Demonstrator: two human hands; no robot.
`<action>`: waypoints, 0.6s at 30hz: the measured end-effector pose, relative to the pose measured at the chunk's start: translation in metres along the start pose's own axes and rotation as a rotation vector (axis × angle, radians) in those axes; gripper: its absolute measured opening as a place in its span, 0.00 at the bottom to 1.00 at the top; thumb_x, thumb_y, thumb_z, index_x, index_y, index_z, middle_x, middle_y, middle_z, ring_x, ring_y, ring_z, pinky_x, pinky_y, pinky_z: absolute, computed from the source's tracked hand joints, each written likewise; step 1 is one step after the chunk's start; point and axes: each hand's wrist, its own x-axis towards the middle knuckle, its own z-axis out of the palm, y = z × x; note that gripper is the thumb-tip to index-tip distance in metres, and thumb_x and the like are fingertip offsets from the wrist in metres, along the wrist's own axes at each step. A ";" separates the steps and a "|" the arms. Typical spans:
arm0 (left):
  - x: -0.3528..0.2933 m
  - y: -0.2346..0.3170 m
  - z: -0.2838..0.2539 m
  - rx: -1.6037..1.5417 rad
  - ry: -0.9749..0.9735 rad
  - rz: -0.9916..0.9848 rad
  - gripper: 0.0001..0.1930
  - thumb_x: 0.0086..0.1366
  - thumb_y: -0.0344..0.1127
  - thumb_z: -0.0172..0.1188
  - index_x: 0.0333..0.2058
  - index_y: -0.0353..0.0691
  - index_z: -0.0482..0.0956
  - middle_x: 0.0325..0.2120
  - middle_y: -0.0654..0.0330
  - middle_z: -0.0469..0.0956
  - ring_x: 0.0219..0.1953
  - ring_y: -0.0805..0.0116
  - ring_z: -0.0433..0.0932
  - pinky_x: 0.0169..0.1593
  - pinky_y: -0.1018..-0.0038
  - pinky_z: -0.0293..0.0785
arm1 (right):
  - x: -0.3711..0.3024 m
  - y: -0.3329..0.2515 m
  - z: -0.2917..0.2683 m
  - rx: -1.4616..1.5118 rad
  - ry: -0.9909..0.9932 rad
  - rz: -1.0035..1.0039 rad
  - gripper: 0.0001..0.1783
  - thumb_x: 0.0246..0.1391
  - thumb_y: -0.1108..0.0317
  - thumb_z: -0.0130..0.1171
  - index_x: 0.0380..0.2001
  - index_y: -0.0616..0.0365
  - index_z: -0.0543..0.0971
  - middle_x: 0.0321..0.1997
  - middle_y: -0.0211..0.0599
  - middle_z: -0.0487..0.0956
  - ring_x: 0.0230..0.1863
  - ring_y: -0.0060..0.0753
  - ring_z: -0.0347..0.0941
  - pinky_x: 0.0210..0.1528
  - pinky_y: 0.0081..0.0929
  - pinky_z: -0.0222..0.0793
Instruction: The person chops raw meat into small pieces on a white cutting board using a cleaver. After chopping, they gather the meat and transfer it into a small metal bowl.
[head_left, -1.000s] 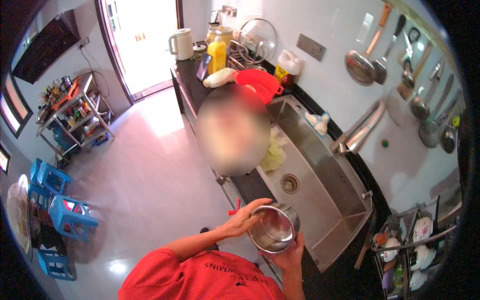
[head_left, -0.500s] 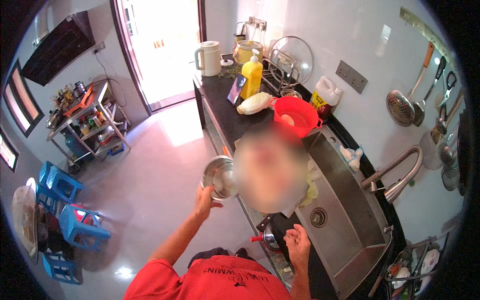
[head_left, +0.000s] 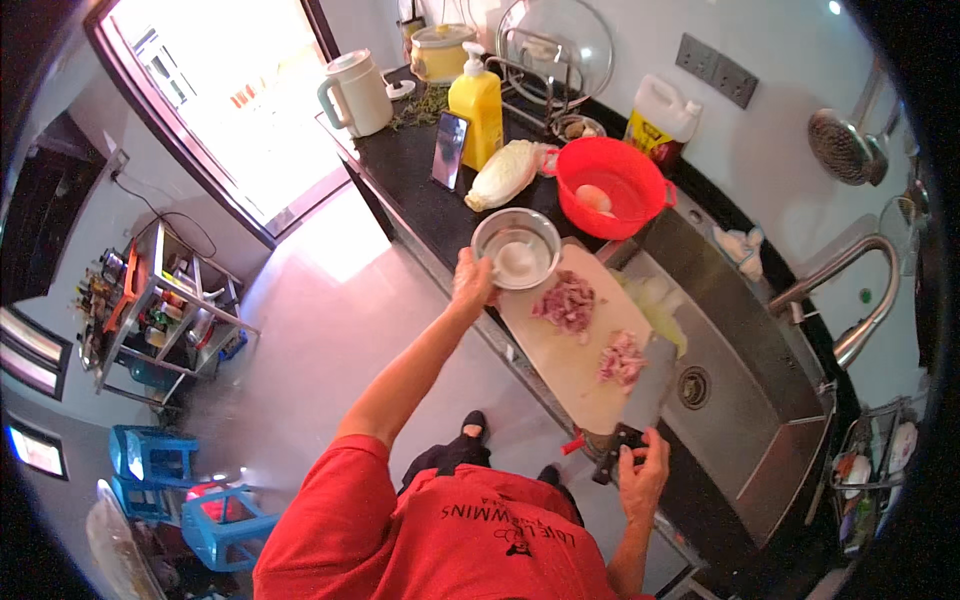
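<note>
In my left hand [head_left: 474,281] is a small steel bowl [head_left: 487,236], gripped at its near left rim and held over the far left end of the cutting board [head_left: 572,388]. The bowl has something pale or a reflection at its bottom; which, I cannot tell. Two piles of chopped raw meat, a darker pile [head_left: 566,303] and a paler pile [head_left: 622,361], lie on the board. A cleaver [head_left: 652,383] rests along the board's near right edge, its black handle toward me. The fingers of my right hand [head_left: 645,472] are curled against that handle.
Right of the board is the steel sink [head_left: 745,440] with a curved faucet [head_left: 868,300]. Pale green leaves [head_left: 655,305] lie at its edge. Beyond stand a red colander [head_left: 610,187], a napa cabbage [head_left: 503,175], a phone [head_left: 449,150] and a yellow pump bottle [head_left: 476,108].
My left hand has brought the bowl from beside the counter to over the board. My right hand has closed in on the cleaver's handle. The view has turned, and the blur over the board is gone.
</note>
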 end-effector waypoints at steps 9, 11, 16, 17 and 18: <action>0.052 -0.005 0.014 0.005 -0.216 -0.205 0.28 0.58 0.49 0.55 0.47 0.29 0.66 0.36 0.43 0.72 0.18 0.61 0.76 0.16 0.67 0.72 | -0.003 -0.015 0.044 -0.222 0.211 0.020 0.29 0.47 0.67 0.62 0.52 0.64 0.67 0.54 0.53 0.64 0.56 0.53 0.62 0.56 0.44 0.61; 0.024 0.030 0.018 0.091 -0.169 -0.235 0.32 0.59 0.53 0.56 0.50 0.29 0.64 0.47 0.41 0.65 0.32 0.55 0.78 0.27 0.68 0.76 | 0.003 -0.015 0.048 -0.267 0.215 0.015 0.29 0.47 0.67 0.63 0.52 0.64 0.67 0.53 0.52 0.64 0.54 0.53 0.63 0.54 0.44 0.63; -0.051 0.053 0.018 0.376 -0.239 0.659 0.36 0.51 0.38 0.68 0.57 0.39 0.61 0.52 0.44 0.61 0.46 0.53 0.71 0.51 0.63 0.67 | 0.005 -0.019 0.050 -0.395 0.256 0.025 0.29 0.45 0.68 0.64 0.51 0.59 0.67 0.47 0.51 0.66 0.48 0.51 0.65 0.47 0.43 0.66; -0.062 0.054 0.022 0.443 -0.469 0.772 0.37 0.47 0.35 0.70 0.56 0.39 0.62 0.52 0.44 0.61 0.47 0.54 0.71 0.52 0.61 0.66 | 0.005 -0.019 0.050 -0.400 0.264 0.050 0.30 0.43 0.69 0.64 0.51 0.58 0.67 0.46 0.50 0.66 0.48 0.52 0.65 0.47 0.43 0.66; -0.075 0.054 0.029 0.668 -0.472 1.020 0.40 0.46 0.39 0.70 0.58 0.43 0.62 0.54 0.43 0.59 0.48 0.50 0.69 0.53 0.59 0.66 | 0.004 -0.018 0.052 -0.401 0.265 0.077 0.30 0.42 0.70 0.64 0.52 0.56 0.67 0.45 0.50 0.66 0.48 0.52 0.65 0.47 0.43 0.66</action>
